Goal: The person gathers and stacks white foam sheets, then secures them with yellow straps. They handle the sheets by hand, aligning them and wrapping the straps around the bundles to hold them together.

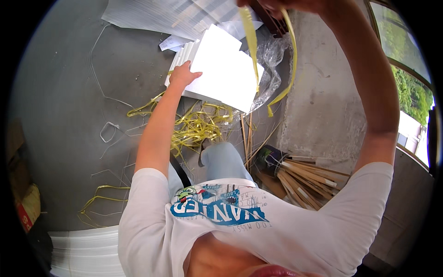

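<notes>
A stack of flat white boards (221, 69) stands tilted in front of me, its layered edges facing left. My left hand (183, 75) grips the stack's left edge, the thumb spread over the bright front face and the other fingers partly hidden along the layers. High up, my right hand (277, 3) is closed on a yellow plastic strap (291, 51) and is partly cut off by the top of the picture. Two lengths of the strap hang down from it, one in front of the boards, the other to their right. A tangle of yellow strapping (198, 124) lies below the stack.
Clear plastic wrap (272, 57) bunches right of the boards. A dark bucket (271, 157) holds several wooden sticks (300, 182) near my right side. Translucent sheeting (157, 18) lies at the far side. More white sheets (85, 251) are stacked at lower left. A concrete wall (323, 92) rises at right.
</notes>
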Tool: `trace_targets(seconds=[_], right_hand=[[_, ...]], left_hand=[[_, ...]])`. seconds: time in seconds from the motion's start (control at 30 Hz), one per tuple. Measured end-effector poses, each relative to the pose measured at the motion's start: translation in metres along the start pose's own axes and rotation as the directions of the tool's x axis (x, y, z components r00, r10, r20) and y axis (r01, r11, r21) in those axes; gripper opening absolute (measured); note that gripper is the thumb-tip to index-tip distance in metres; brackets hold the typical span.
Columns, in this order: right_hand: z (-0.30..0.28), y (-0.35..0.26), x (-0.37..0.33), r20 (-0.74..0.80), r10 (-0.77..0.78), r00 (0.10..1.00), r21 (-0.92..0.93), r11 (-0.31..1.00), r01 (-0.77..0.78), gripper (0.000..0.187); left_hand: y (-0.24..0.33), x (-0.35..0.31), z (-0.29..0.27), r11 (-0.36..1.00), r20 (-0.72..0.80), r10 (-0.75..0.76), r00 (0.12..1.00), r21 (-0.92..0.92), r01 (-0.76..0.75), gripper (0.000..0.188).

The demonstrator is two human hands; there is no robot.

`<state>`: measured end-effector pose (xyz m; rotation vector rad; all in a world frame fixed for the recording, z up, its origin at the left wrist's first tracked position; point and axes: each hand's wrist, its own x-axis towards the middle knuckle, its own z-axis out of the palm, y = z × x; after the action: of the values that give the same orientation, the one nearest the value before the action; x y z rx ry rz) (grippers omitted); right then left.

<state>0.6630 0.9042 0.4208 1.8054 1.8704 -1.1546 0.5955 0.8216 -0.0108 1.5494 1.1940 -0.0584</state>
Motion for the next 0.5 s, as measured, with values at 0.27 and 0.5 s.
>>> trace_targets(seconds=[0.27, 0.5], right_hand=[[0.004, -0.083, 0.117, -0.03, -0.501, 0.865, -0.127, 0.86, 0.493, 0.044], [0.125, 0.168, 0.167, -0.438, -0.084, 0.895, 0.005, 0.995, 0.095, 0.061]], left_hand=[[-0.014, -0.016, -0.019, 0.989, -0.091, -0.114, 0.989, -0.11, 0.104, 0.09], [-0.014, -0.014, -0.023, 0.985, -0.057, -0.158, 0.986, -0.081, 0.153, 0.081]])
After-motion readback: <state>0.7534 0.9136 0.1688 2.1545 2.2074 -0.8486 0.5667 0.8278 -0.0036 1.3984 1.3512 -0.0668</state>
